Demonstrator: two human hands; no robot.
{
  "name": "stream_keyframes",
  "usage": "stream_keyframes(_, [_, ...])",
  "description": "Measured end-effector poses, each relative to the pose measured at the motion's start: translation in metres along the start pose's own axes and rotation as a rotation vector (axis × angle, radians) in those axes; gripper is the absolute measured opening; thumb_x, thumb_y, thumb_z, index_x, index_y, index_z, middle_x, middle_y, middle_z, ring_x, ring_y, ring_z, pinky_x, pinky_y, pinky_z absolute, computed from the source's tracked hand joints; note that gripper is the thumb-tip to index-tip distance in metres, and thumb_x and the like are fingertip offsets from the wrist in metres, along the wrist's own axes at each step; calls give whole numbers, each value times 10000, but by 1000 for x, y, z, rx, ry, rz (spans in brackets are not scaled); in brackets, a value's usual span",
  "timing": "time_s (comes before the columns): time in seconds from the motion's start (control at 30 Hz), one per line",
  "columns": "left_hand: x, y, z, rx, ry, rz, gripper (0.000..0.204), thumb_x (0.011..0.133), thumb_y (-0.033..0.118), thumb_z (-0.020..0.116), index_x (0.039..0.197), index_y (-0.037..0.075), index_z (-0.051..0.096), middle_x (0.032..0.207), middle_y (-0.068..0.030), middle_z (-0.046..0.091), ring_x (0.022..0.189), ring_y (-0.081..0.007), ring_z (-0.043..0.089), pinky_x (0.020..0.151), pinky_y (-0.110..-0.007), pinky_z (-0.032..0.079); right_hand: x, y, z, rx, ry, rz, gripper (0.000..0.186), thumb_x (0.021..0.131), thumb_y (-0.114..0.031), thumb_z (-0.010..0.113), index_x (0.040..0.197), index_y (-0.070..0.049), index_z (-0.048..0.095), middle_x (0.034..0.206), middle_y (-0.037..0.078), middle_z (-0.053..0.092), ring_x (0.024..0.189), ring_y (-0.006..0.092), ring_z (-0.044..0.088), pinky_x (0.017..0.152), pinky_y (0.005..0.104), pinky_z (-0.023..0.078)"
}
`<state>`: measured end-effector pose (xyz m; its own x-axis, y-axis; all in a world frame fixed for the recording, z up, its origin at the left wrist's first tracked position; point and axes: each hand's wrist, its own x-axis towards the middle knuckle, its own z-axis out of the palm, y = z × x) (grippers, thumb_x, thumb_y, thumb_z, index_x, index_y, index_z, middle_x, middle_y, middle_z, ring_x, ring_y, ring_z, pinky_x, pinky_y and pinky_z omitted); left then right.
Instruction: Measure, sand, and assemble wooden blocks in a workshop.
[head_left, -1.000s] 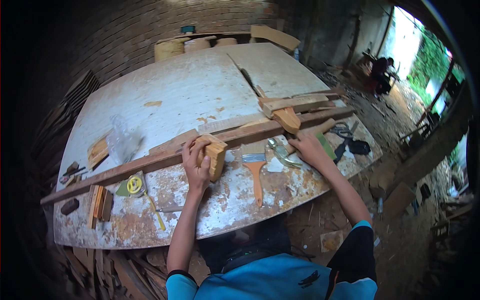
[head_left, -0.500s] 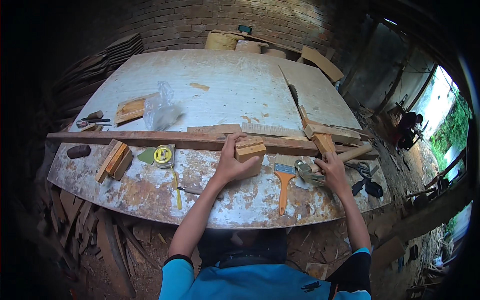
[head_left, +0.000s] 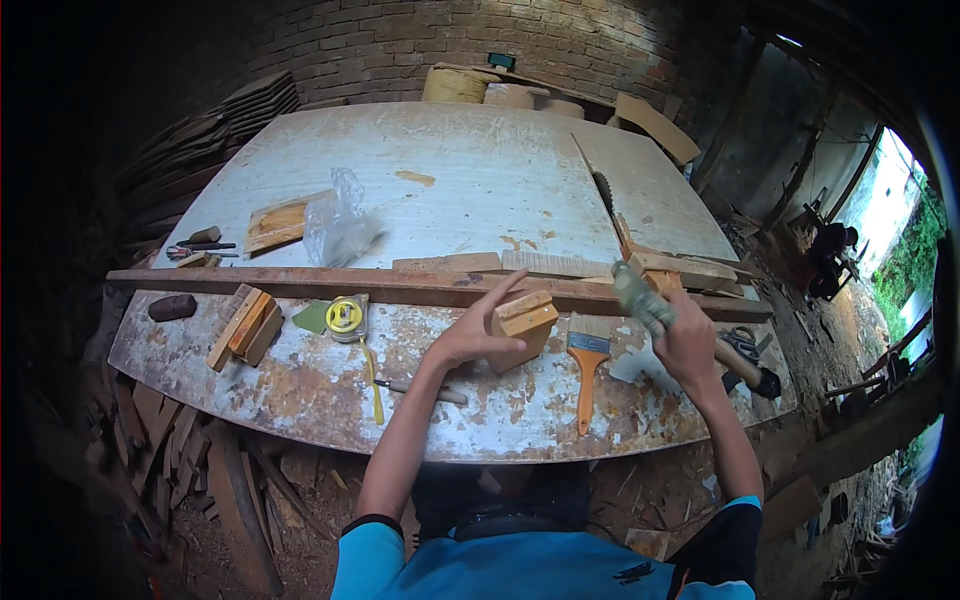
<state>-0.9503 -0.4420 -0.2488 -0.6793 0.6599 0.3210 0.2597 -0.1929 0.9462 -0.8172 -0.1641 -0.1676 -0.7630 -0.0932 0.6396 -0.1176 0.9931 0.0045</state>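
A light wooden block stands on the near strip of the worn table, its top showing several joined pieces. Around its left side is my left hand, index finger stretched up behind it and thumb across its front; the fingers are apart, any others behind the block hidden. My right hand is closed round a hammer, whose head is lifted and smeared by motion; the handle runs out toward the lower right. Between the hands lies a wide paintbrush with an orange handle.
A long wooden beam crosses the table. Left of my hands are a yellow tape measure, a slim-handled tool and stacked wooden blocks. Farther back are a plastic bag and a handsaw; scissors lie right.
The hammer has been raised off the table in my right hand, its head swinging up and left. My left hand's fingers have spread and loosened around the wooden block. The view has shifted slightly.
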Motion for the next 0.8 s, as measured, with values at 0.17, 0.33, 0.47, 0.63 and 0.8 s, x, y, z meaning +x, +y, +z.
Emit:
stream_keyframes(0.17, [-3,7,12,9,-160,-109,1090,572,232,823,1473,105,223,1406,-133,412,1316,-250,376,1103,-372,278,21,-31,-39,753,-157,445,270,882,-134,551,1074,40,477,678,88,573,519,144,586,462,285,473])
stream_keyframes(0.33, [-3,-9,25,32,-154,-78,994,611,189,837,1429,65,285,1376,-107,421,1294,-214,382,1077,-341,296,31,-53,-69,1060,-307,627,197,885,-145,551,1010,-5,489,671,50,562,490,119,552,450,257,476])
stream_keyframes(0.47, [-1,-10,27,62,-156,-34,964,609,216,851,1390,55,310,1318,-126,455,1250,-226,421,1049,-342,332,35,-59,-64,1184,-396,652,174,917,-173,527,970,-18,471,655,54,544,521,107,554,459,244,472])
stream_keyframes(0.63, [0,-11,22,26,-152,-75,994,608,189,851,1410,60,279,1346,-112,429,1260,-213,402,1044,-331,328,31,-78,-38,697,-604,281,297,911,-258,557,986,27,520,739,121,568,634,184,578,567,311,468])
stream_keyframes(0.8, [-1,-5,21,-7,-150,-118,997,609,146,841,1418,63,265,1345,-88,424,1260,-179,386,1042,-315,315,46,-92,-47,624,-498,18,338,905,-216,521,999,108,533,821,328,577,811,423,594,744,467,452])
